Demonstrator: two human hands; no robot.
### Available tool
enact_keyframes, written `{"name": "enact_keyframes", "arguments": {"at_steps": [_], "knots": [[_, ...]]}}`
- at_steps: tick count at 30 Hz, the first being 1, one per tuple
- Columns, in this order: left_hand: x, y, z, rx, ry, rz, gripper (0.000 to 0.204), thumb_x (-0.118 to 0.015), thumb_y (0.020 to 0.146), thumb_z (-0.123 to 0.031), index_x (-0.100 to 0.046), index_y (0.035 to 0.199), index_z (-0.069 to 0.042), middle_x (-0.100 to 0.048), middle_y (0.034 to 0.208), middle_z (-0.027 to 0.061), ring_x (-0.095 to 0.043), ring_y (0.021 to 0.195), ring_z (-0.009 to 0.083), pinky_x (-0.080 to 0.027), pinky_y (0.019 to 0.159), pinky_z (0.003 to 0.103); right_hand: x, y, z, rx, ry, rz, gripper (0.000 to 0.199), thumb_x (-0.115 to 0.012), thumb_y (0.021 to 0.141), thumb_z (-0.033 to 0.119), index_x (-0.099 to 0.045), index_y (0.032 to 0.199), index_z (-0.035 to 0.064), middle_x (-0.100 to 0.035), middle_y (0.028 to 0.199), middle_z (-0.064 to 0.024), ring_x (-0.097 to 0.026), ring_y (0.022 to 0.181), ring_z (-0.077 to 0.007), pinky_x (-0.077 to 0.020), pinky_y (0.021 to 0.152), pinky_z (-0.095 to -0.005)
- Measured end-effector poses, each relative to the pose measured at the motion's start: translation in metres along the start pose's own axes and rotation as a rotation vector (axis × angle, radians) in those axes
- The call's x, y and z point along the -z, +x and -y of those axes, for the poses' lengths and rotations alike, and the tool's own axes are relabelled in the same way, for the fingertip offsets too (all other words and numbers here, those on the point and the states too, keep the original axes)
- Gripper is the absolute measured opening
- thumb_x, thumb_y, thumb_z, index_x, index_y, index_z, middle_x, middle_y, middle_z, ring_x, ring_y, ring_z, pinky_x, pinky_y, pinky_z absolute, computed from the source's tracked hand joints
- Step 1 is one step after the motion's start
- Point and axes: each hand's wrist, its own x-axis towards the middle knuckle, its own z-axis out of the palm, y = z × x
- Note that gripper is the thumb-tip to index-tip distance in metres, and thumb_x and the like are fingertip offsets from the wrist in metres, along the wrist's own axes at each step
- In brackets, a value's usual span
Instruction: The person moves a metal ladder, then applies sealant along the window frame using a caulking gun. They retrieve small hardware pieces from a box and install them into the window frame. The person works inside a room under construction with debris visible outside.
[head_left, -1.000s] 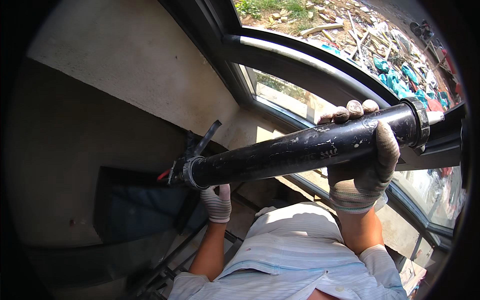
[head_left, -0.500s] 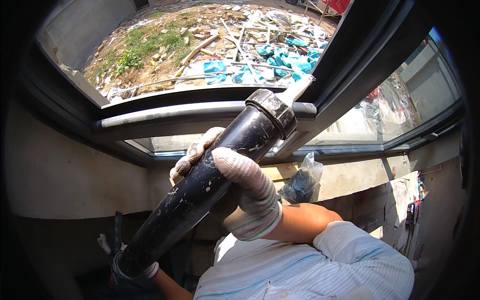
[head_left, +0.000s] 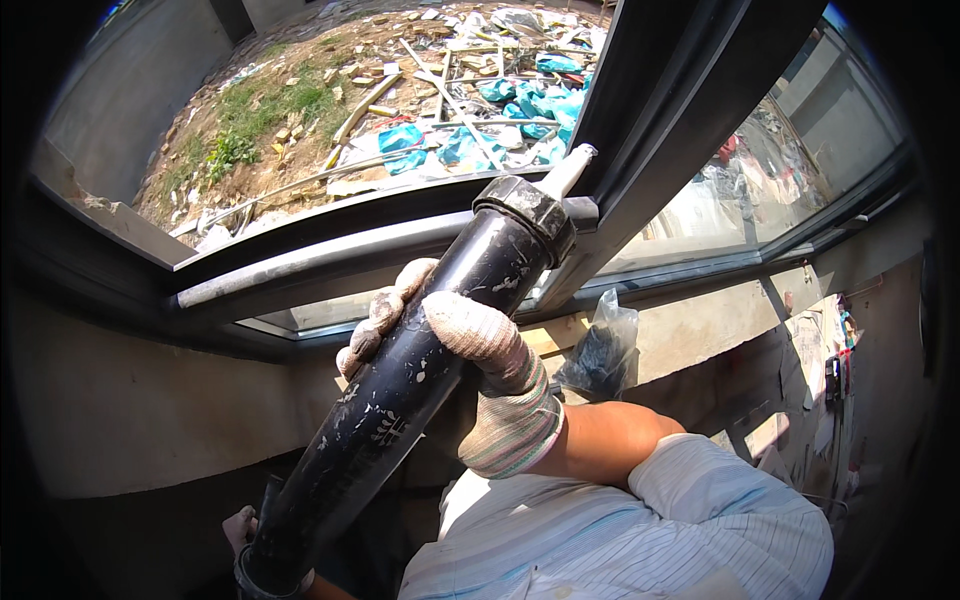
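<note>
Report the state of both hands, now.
Left hand: at the tool's rear end, mostly hidden; open or closed cannot be told.
Right hand: closed around the black caulking gun.

Glossy, scuffed tube [head_left: 392,408]; knitted glove [head_left: 512,412]

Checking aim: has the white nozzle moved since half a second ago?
No, not noticeably: the white nozzle still shows its tip against the dark window post, just above the rail's end; the whole scene slid left instead.

building site, dark window frame [head_left: 690,110], bare walls [head_left: 150,410], debris [head_left: 465,125] outside
</note>
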Motion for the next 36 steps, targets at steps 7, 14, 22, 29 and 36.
{"name": "enact_keyframes", "arguments": {"at_steps": [7,14,22,29,36], "knots": [[0.007,-0.001,-0.009,0.264,-0.486,0.222,0.057,-0.058,0.102,-0.043,-0.059,0.133,0.005,-0.065,0.109,0.012,-0.056,0.09,0.0172,-0.045,0.079,0.031,0.009,0.007,0.013,0.077,-0.037,-0.071,0.036,-0.08,0.083,0.017,-0.059,0.112,0.009,-0.063,0.102,-0.01,-0.066,0.102,-0.0305,-0.0538,0.101,-0.0515],[0.014,0.017,-0.037,0.442,-0.787,0.377,0.077,-0.066,0.094,-0.06,-0.057,0.133,0.006,-0.067,0.094,0.0085,-0.05,0.069,0.0098,-0.039,0.059,0.025,0.014,0.01,0.019,0.08,-0.063,-0.09,0.039,-0.083,0.086,0.026,-0.061,0.113,0.0073,-0.067,0.104,-0.0123,-0.067,0.102,-0.028,-0.0575,0.095,-0.0453],[0.023,0.031,-0.014,0.4,-1.016,0.805,0.07,-0.056,0.101,-0.058,-0.059,0.134,0.004,-0.068,0.112,0.019,-0.055,0.059,0.0132,-0.051,0.063,0.031,0.019,0.012,0.031,0.098,-0.029,-0.096,0.036,-0.082,0.083,0.018,-0.062,0.111,0.0079,-0.065,0.103,-0.0097,-0.066,0.103,-0.0279,-0.0541,0.103,-0.0486],[0.057,0.047,-0.008,0.418,-0.878,0.906,0.094,-0.065,0.09,-0.071,-0.055,0.135,0.011,-0.066,0.091,0.0095,-0.045,0.055,0.0082,-0.037,0.05,0.023,0.014,0.017,0.026,0.102,0.016,-0.076,0.034,-0.083,0.083,0.017,-0.061,0.108,0.0082,-0.064,0.102,-0.0087,-0.065,0.105,-0.0265,-0.0525,0.106,-0.0484],[0.081,0.116,-0.052,0.394,-0.796,1.201,0.066,-0.058,0.1,-0.059,-0.062,0.133,-0.001,-0.073,0.096,0.0175,-0.055,0.05,0.016,-0.052,0.051,0.038,0.001,0.016,0.021,0.105,0.005,-0.083,0.035,-0.083,0.083,0.02,-0.061,0.108,0.0092,-0.063,0.102,-0.0079,-0.066,0.104,-0.027,-0.0539,0.105,-0.0483]]}}
